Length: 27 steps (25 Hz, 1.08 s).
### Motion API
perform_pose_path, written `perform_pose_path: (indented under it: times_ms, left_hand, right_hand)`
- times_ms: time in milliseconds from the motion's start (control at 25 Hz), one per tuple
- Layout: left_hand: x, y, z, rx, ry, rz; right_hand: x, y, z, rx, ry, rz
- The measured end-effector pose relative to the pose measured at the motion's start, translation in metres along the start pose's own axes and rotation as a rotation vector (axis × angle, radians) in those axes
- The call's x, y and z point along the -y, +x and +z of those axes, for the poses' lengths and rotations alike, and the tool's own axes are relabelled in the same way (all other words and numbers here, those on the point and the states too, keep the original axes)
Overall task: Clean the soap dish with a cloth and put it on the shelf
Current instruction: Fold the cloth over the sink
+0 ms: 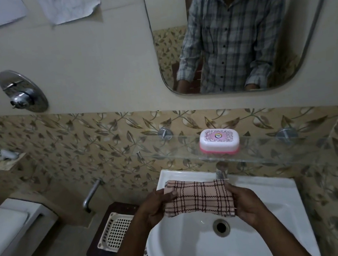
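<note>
A white soap dish (219,141) with a pink base and a patterned lid stands closed on the glass shelf (275,152) above the basin. Below it, over the white sink (181,252), I hold a folded pink cloth (199,197) with dark checked lines. My left hand (155,208) grips the cloth's left end and my right hand (248,203) grips its right end. Both hands are well below and in front of the soap dish, apart from it.
A chrome tap (221,170) rises behind the cloth under the shelf. A white perforated basket (117,230) sits on a dark stand left of the sink. A toilet (11,232) is at far left. A mirror (237,31) hangs above the shelf.
</note>
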State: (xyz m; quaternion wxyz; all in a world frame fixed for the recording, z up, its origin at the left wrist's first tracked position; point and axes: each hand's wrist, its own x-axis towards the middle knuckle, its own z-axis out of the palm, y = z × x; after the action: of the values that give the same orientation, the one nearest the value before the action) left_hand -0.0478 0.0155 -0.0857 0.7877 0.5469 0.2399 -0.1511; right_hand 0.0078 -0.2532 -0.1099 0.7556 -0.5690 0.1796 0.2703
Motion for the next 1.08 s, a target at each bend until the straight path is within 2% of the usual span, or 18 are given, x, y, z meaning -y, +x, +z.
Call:
perform_pose_path:
  times_ms: [40, 80, 160, 200, 280, 320, 440, 520, 640, 840, 960, 1080]
  left_hand:
    - [0.003, -0.001, 0.000, 0.015, -0.027, -0.034]
    - [0.007, -0.003, 0.002, 0.008, -0.034, -0.064]
    - [0.016, -0.001, 0.008, -0.090, 0.098, -0.053]
    - [0.019, 0.000, 0.012, -0.153, 0.186, -0.026]
    - [0.025, 0.001, 0.018, -0.210, 0.258, -0.004]
    - [0.029, 0.001, 0.018, -0.191, 0.242, -0.026]
    - [0.032, -0.001, 0.004, -0.115, 0.097, -0.068]
    - [0.027, 0.005, -0.014, -0.118, 0.029, -0.039]
    - [0.009, 0.013, -0.042, -0.129, 0.020, -0.026]
    - [-0.043, 0.031, -0.135, -0.186, 0.019, 0.022]
    - [-0.066, 0.044, -0.215, -0.291, 0.033, 0.046]
    - [-0.059, 0.065, -0.294, -0.409, 0.152, 0.013]
  right_hand:
    - [-0.002, 0.001, 0.002, -0.066, -0.080, -0.060]
    - [-0.004, -0.001, 0.004, -0.146, -0.256, -0.147]
    - [-0.012, -0.002, 0.007, -0.324, -0.682, -0.330]
    - [-0.015, -0.004, 0.010, -0.385, -0.815, -0.378]
    - [-0.019, -0.005, 0.013, -0.439, -0.883, -0.355]
    - [-0.019, -0.003, 0.012, -0.404, -0.826, -0.303]
    - [-0.013, -0.003, 0.012, -0.179, -0.415, -0.189]
    - [-0.007, -0.004, 0.016, -0.144, -0.330, -0.177]
    - [-0.014, 0.000, 0.044, -0.177, -0.283, -0.175]
    - [-0.035, 0.031, 0.140, -0.113, -0.227, -0.156]
    - [-0.054, 0.068, 0.215, -0.105, -0.286, -0.136]
    - [-0.112, 0.112, 0.293, -0.159, -0.470, -0.136]
